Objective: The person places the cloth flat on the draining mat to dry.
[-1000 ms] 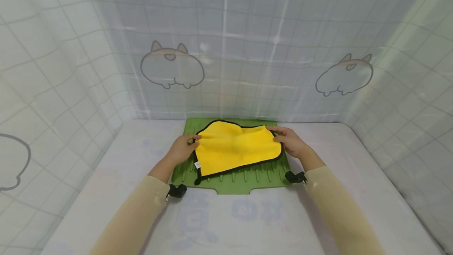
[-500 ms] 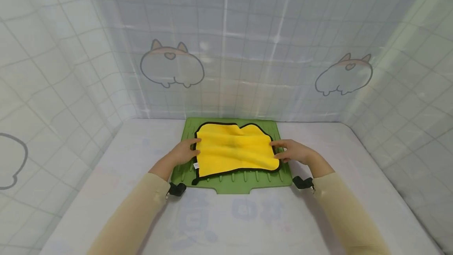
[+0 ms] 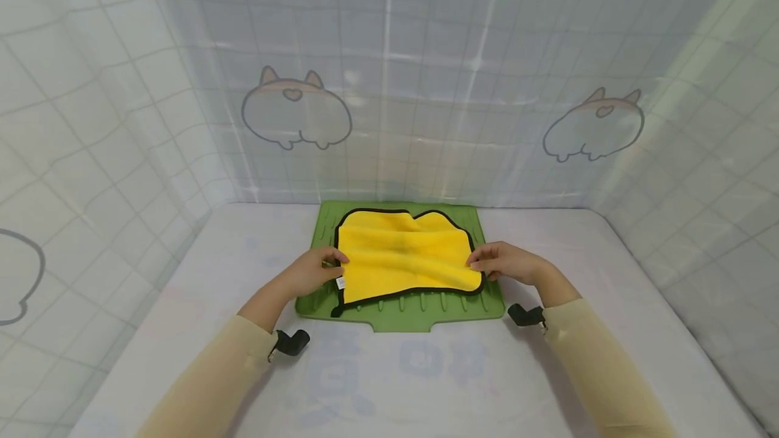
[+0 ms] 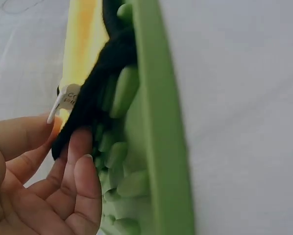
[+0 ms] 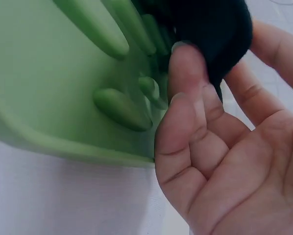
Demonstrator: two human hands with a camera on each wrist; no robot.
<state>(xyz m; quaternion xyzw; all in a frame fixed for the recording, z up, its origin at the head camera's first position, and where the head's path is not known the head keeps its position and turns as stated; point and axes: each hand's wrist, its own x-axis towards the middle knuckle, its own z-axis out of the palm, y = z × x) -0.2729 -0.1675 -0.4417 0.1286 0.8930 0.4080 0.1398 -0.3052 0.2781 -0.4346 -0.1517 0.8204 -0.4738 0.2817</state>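
A yellow cloth (image 3: 402,249) with black edging lies slightly rippled over a green ridged drying mat (image 3: 402,320). My left hand (image 3: 307,272) pinches the cloth's left edge, close to its small white tag (image 3: 340,283). In the left wrist view, the thumb is on one side of the black edging (image 4: 100,68) and the fingers (image 4: 80,142) reach under it. At the right edge, my right hand (image 3: 511,263) grips the cloth between thumb and fingers. Several fingertips (image 5: 185,63) show beneath the dark edging (image 5: 210,29) in the right wrist view.
The mat rests on a white table cover (image 3: 414,391) with faint printing, its far side close to the back curtain (image 3: 426,154). Curtains with a grid pattern also stand left and right. A small black device (image 3: 293,342) sits at each wrist.
My right hand has come nearer along the right edge, and the cloth's far right part now lies lower and flatter. My left hand has slid slightly nearer along the left edge.
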